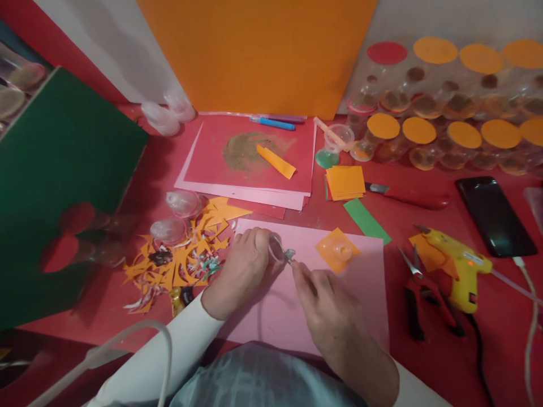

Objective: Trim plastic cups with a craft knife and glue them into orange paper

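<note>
From the head camera, I saw the person's two bare hands meet over a pink sheet [356, 333] spread on the red tabletop [424, 370]. The left forearm, in a white sleeve [193, 311], slanted in from the lower left, the back of the left hand [241, 268] uppermost and its fingers curled. Its grip was closed around a clear plastic cup [276, 247], tilted with its rim toward the right hand [328, 302]. That hand came up from the lower right, its forearm leaning inward, wrist low, index finger stretched forward and the other fingers folded. Its grip was pinched on a thin implement [289, 260], which I could not identify, at the cup's rim; a small silvery piece [290, 252] showed there.

The cup stood out just above the sheet, between the hands. Right of it, an orange square [324, 245] carried a clear domed piece [341, 247]. Orange scraps [180, 265] lay heaped left of the left hand, while scissors [418, 282] and a yellow glue gun [464, 274] lay beyond the sheet's right edge.
</note>
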